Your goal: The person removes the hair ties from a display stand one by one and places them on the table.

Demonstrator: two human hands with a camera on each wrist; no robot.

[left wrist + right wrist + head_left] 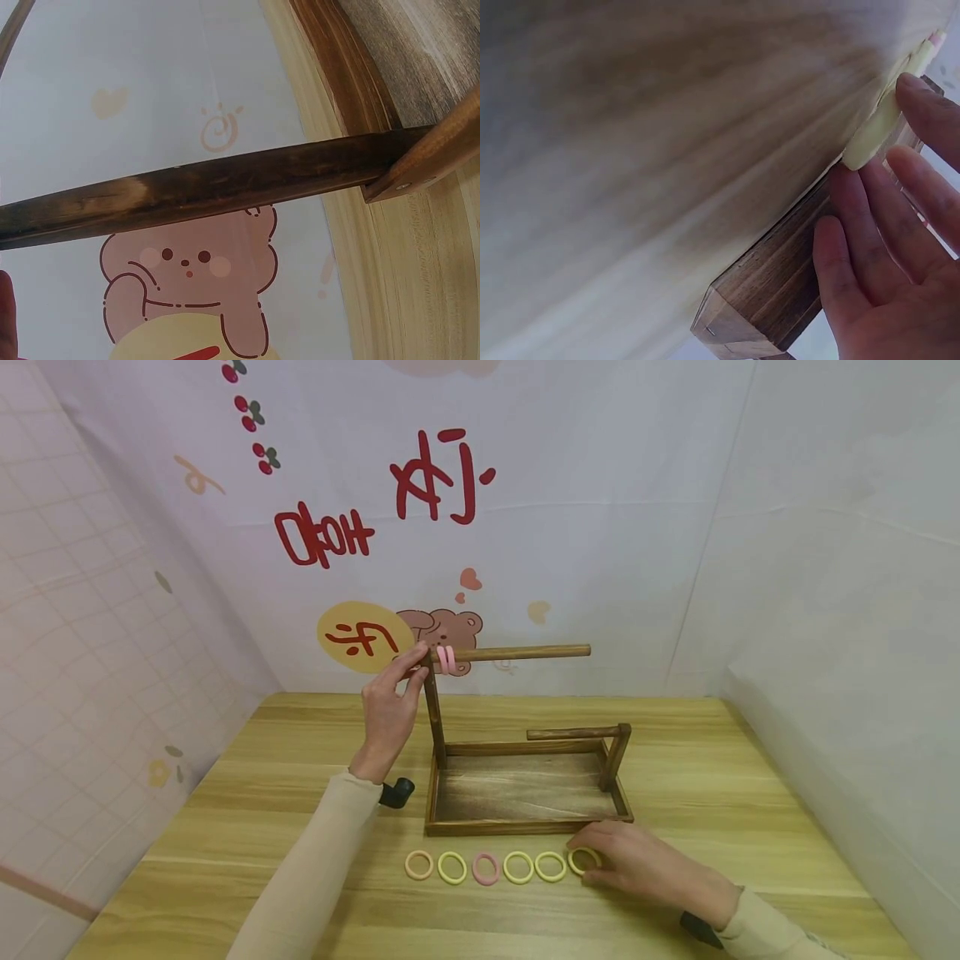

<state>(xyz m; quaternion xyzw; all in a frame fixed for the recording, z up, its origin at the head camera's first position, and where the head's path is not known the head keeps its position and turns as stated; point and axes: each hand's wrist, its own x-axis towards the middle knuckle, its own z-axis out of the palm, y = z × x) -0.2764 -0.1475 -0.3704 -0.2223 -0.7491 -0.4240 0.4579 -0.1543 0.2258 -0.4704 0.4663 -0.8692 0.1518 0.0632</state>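
Observation:
At the upper left of a dark wooden rack (530,828), my left hand (392,702) pinches the top of the tall post (434,714) between fingers and thumb. Two pink rings (447,661) hang on the long upper rod (525,653), close to that hand. The left wrist view shows the post (225,184), with only a fingertip at its edge. My right hand (633,864) holds the rightmost yellow ring (572,862) at the table, thumb on one side and fingers on the other. In the right wrist view, this yellow ring (873,135) appears nearly edge-on beside the fingers.
Left of the right hand, a row holds an orange ring (407,865), several yellow rings and a pink ring (476,869). A shorter rod (570,734) juts leftward from the rack's low right post (617,758). White printed cloth (600,527) hangs behind the wooden table (697,760).

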